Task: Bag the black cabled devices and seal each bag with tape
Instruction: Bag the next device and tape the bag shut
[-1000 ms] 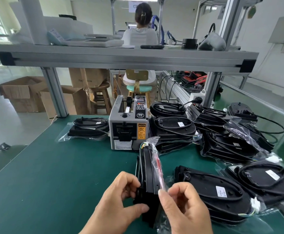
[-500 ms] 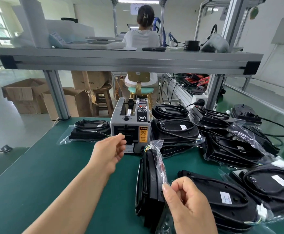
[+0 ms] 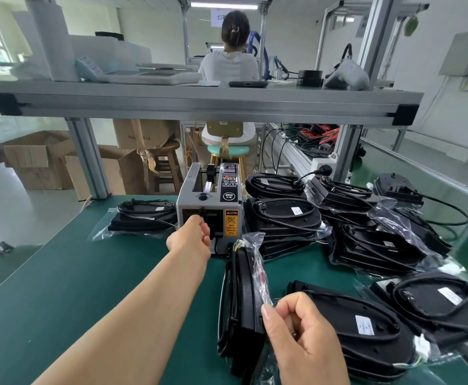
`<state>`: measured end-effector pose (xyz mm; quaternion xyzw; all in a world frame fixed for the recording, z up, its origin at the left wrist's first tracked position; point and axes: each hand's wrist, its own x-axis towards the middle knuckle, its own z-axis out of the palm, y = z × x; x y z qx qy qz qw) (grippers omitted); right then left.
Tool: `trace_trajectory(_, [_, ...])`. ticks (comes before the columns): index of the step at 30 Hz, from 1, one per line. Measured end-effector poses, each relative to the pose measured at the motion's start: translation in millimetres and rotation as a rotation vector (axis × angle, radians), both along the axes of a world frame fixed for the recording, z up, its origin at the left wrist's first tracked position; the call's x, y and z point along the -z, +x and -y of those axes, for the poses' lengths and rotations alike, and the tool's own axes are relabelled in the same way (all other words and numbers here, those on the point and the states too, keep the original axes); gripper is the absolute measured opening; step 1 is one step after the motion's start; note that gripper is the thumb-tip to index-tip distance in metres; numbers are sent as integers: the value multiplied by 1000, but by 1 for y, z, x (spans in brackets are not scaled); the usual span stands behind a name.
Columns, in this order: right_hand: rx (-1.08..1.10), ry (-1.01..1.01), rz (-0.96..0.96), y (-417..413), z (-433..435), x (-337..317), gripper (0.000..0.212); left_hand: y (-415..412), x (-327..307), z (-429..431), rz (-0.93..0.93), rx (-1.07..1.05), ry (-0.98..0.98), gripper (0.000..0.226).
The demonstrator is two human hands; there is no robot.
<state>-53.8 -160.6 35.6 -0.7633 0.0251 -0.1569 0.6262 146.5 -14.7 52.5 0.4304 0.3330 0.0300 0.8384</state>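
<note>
Device (image 3: 246, 295): held on edge, bag (image 3: 255, 245) flap pinched closed by right hand (image 3: 302, 343) for sealing; left hand (image 3: 191, 237) at far dispenser (image 3: 196, 187) mouth. Gripping tape? Couldn't tell.

Green mat (image 3: 60, 287) open left; bagged devices (image 3: 380, 245) crowd right.

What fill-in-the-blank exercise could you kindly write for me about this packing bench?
1. The left hand reaches to the front of the grey ____.
2. The right hand pinches the clear ____ around the upright black device.
3. The bench top is ____ in colour.
Missing words: tape dispenser; bag; green.
</note>
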Motion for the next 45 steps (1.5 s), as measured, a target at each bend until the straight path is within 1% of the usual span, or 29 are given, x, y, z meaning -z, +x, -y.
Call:
trace_trajectory(2, [-16, 28, -19, -1, 2, -1, 28, -13, -3, -4, 98, 63, 70, 17])
trace_trajectory(3, [-26, 39, -30, -1, 3, -1, 27, -25, -7, -8, 162, 161, 118, 17])
trace_trajectory(7, [-65, 60, -62, -3, 4, -2, 24, -91, -24, -28, 419, 736, 253, 13])
trace_trajectory(9, [-66, 58, -63, -3, 3, -2, 24, -122, -33, -31, 477, 968, 363, 15])
trace_trajectory(10, [-66, 51, -60, -3, 3, -2, 24, -134, -36, -30, 484, 1043, 435, 17])
trace_trajectory(12, [-77, 38, -56, -2, 1, -3, 25, -147, -40, -27, 479, 1120, 587, 21])
trace_trajectory(15, [-109, 64, -67, -1, 0, -4, 25, -153, -41, -23, 468, 1139, 726, 18])
trace_trajectory(21, [-190, 172, -141, -3, -2, -5, 24, -155, -45, -22, 440, 1167, 795, 7])
trace_trajectory(25, [-183, 139, -139, -3, -3, -5, 22, -153, -45, -23, 426, 1183, 839, 17])
trace_trajectory(32, [-173, 111, -122, -4, -1, -5, 21, -151, -43, -19, 421, 1166, 878, 16])
trace_trajectory(41, [-178, 94, -110, -4, 0, -5, 21, -151, -37, -17, 447, 1103, 942, 21])
trace_trajectory(45, [-177, 74, -98, -4, -1, -4, 21, -153, -35, -17, 458, 1074, 960, 19])
